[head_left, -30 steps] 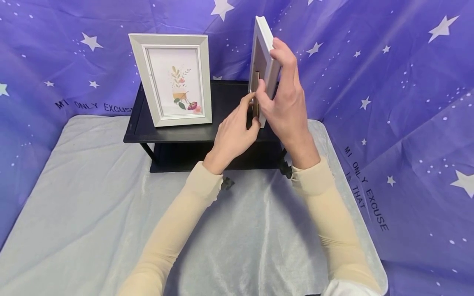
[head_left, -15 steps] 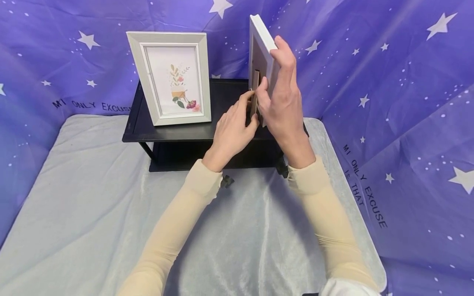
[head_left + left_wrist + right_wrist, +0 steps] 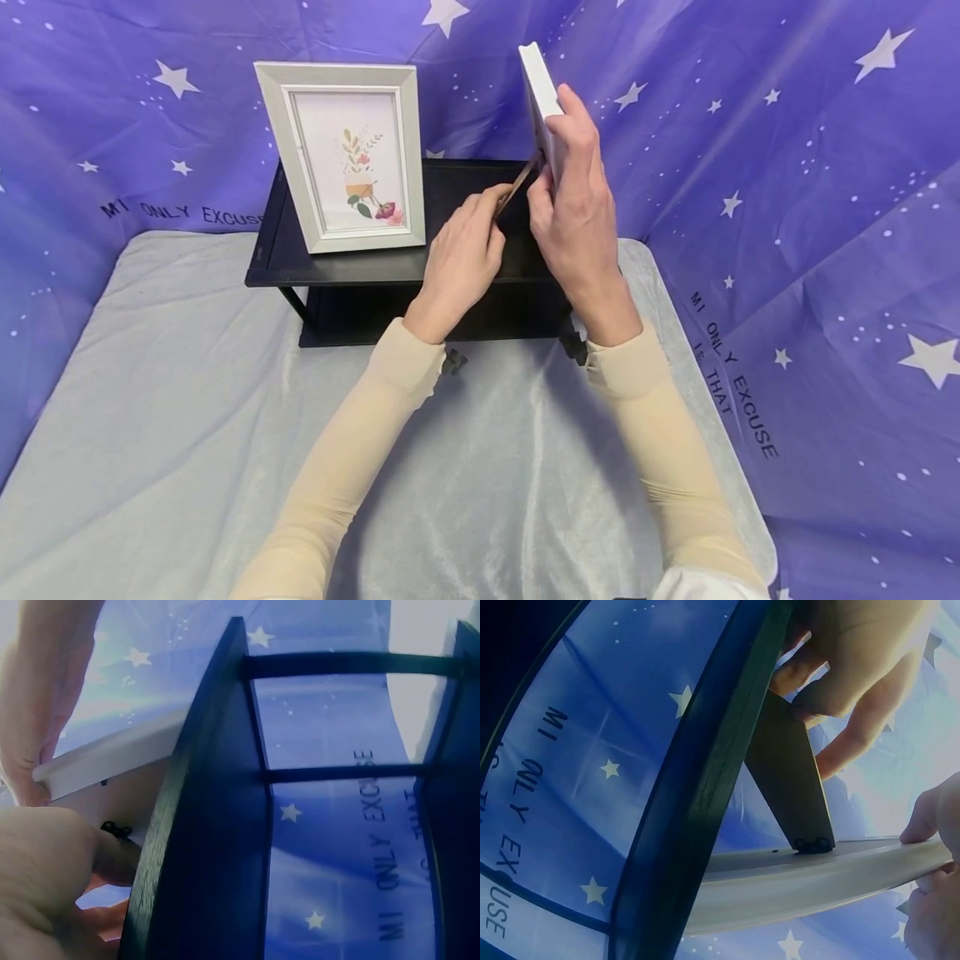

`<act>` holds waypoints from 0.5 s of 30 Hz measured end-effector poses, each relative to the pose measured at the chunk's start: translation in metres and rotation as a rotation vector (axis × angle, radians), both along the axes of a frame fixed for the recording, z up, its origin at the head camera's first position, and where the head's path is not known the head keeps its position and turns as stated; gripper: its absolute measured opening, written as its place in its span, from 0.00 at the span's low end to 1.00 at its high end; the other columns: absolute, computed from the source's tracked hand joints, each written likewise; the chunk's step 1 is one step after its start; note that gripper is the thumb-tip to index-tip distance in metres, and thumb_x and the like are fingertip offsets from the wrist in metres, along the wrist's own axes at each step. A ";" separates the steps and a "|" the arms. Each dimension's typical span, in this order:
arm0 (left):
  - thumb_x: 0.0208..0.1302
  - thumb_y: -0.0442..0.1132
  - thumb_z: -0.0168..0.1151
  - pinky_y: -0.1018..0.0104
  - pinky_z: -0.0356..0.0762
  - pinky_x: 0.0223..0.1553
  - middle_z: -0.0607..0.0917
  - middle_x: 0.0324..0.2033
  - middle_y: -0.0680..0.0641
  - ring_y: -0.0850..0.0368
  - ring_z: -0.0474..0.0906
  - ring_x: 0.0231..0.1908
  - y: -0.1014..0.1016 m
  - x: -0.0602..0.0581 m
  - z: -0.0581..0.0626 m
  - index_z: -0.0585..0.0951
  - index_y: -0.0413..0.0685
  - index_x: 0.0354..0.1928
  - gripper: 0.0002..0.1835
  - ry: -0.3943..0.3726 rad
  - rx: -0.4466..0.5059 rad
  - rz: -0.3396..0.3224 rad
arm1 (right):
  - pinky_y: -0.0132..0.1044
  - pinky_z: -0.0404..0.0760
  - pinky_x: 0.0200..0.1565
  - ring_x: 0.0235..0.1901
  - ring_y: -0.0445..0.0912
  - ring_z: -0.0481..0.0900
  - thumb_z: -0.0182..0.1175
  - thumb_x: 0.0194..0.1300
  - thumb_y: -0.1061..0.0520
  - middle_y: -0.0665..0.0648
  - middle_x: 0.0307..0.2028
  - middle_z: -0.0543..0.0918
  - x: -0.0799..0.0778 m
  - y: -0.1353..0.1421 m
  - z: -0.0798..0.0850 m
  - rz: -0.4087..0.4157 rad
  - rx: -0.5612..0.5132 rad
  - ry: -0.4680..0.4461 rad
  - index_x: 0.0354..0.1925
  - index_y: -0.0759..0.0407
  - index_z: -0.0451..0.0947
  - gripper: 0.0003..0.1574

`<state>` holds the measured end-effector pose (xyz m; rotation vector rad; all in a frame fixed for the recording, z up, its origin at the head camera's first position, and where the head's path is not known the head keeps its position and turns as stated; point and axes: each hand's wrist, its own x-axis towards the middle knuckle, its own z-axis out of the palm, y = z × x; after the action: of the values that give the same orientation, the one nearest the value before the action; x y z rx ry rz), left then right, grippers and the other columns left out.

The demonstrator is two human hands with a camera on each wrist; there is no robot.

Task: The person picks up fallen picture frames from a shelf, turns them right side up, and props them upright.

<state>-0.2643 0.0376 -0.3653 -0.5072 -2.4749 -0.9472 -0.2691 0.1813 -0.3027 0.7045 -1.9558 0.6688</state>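
My right hand (image 3: 577, 212) grips a white picture frame (image 3: 546, 100) by its side edge. The frame stands nearly edge-on above the right end of the black shelf rack (image 3: 375, 268). Its brown stand leg (image 3: 521, 183) slants out from the back, and my left hand (image 3: 461, 258) pinches the leg's free end. In the right wrist view, a small black hinge (image 3: 814, 845) joins leg and frame. The held frame's front is turned away. A second picture frame (image 3: 288, 150), with a flower print (image 3: 360, 175), stands upright on the rack's left side.
The two-tier rack rests on a bed-like surface with a grey velvety cloth (image 3: 187, 400). Behind and to the right hangs a purple star-printed curtain (image 3: 825, 250). The rack's dark side panel (image 3: 210, 787) rises close beside my left hand in the left wrist view.
My left hand has drawn the stand leg out to the left, away from the frame's back. The frame has turned further edge-on, its top now slightly lower and to the right.
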 end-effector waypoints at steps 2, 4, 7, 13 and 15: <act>0.68 0.32 0.52 0.52 0.77 0.44 0.81 0.53 0.48 0.48 0.80 0.48 -0.002 -0.001 -0.001 0.71 0.57 0.68 0.26 0.027 -0.030 0.018 | 0.39 0.71 0.64 0.71 0.43 0.63 0.49 0.61 0.76 0.58 0.71 0.67 -0.001 -0.001 -0.001 0.010 -0.004 0.004 0.64 0.58 0.61 0.34; 0.68 0.31 0.53 0.52 0.77 0.43 0.81 0.53 0.47 0.46 0.79 0.48 -0.003 -0.001 -0.002 0.72 0.56 0.67 0.27 0.053 -0.061 0.038 | 0.39 0.69 0.66 0.72 0.44 0.63 0.49 0.61 0.77 0.59 0.71 0.68 -0.001 -0.003 -0.001 0.024 -0.002 0.009 0.63 0.59 0.62 0.34; 0.68 0.30 0.52 0.52 0.77 0.40 0.81 0.52 0.46 0.46 0.79 0.47 -0.004 -0.002 -0.005 0.72 0.54 0.67 0.26 0.089 -0.091 0.062 | 0.42 0.63 0.70 0.72 0.45 0.62 0.48 0.59 0.78 0.59 0.70 0.69 -0.003 -0.006 -0.001 0.037 0.012 0.019 0.63 0.59 0.64 0.35; 0.70 0.29 0.48 0.52 0.77 0.39 0.81 0.49 0.46 0.46 0.80 0.44 -0.003 -0.002 -0.010 0.72 0.52 0.66 0.24 0.118 -0.122 0.092 | 0.48 0.59 0.71 0.72 0.45 0.62 0.47 0.58 0.77 0.58 0.70 0.69 -0.004 -0.007 -0.002 0.016 0.054 0.021 0.63 0.58 0.65 0.36; 0.70 0.29 0.47 0.53 0.78 0.41 0.81 0.49 0.46 0.46 0.79 0.44 -0.002 -0.002 -0.010 0.72 0.53 0.67 0.25 0.118 -0.125 0.092 | 0.48 0.58 0.72 0.72 0.45 0.62 0.47 0.58 0.77 0.58 0.70 0.69 -0.004 -0.007 -0.002 0.011 0.058 0.021 0.63 0.58 0.65 0.36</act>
<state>-0.2660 0.0357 -0.3757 -0.4706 -2.4377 -0.7099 -0.2730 0.1743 -0.3050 0.7548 -1.9603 0.6110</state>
